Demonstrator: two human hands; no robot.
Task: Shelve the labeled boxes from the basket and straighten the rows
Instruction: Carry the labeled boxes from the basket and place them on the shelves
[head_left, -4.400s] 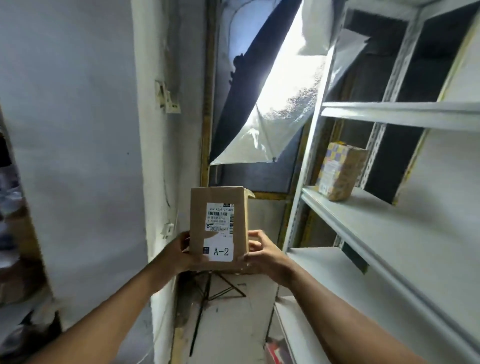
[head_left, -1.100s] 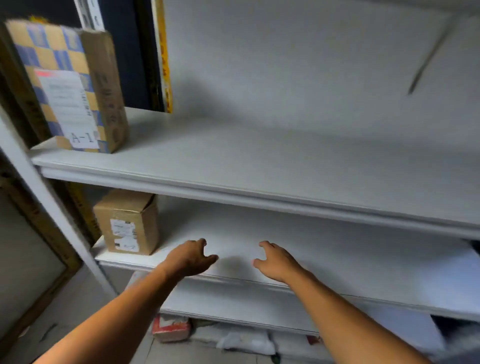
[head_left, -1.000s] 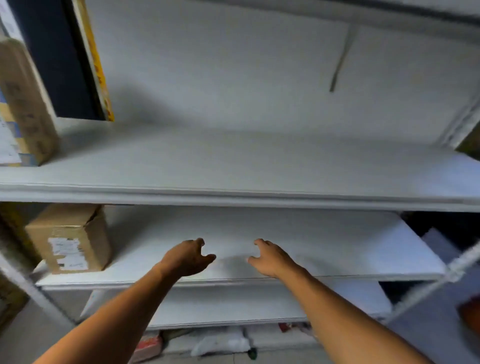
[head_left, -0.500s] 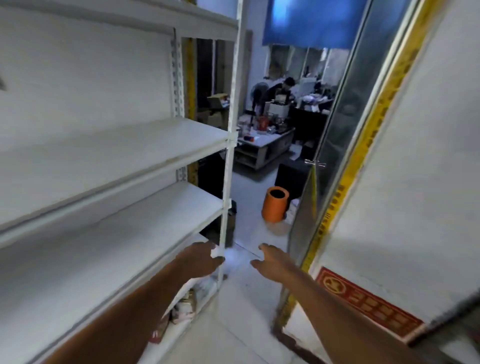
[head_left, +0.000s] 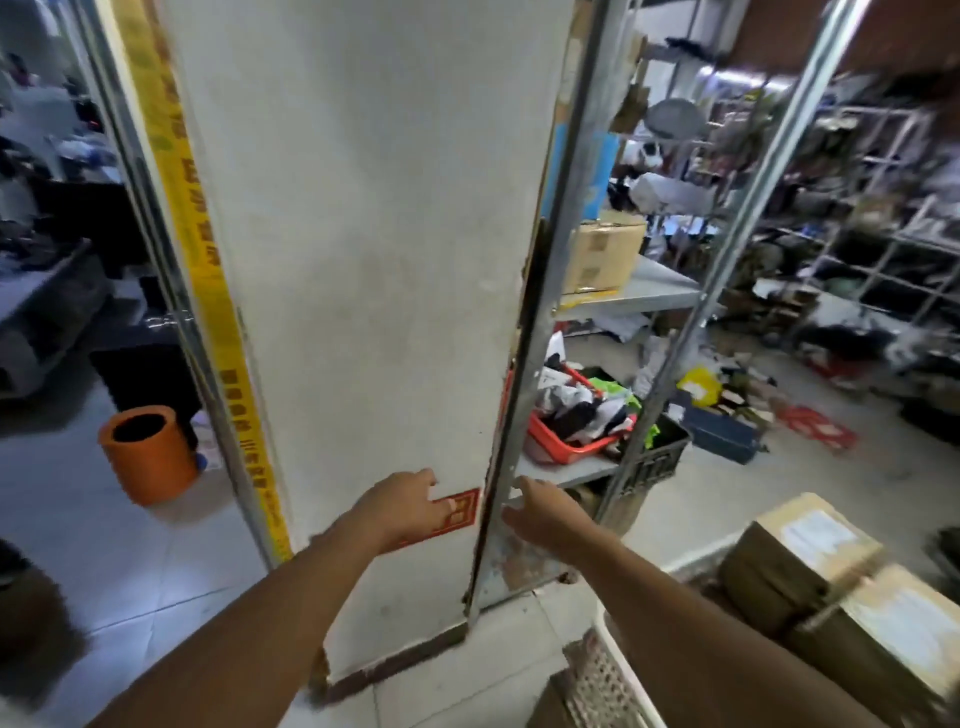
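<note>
Your left hand (head_left: 405, 506) and your right hand (head_left: 545, 517) hold nothing, fingers loosely spread before the white pillar (head_left: 363, 260), while the brown labeled boxes (head_left: 831, 587) with white labels lie in the white perforated basket (head_left: 605, 675) at lower right.

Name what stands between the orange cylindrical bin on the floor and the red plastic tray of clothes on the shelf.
In the head view, a white wall panel edged with yellow tape stands between the orange cylindrical bin and the red plastic tray.
</note>
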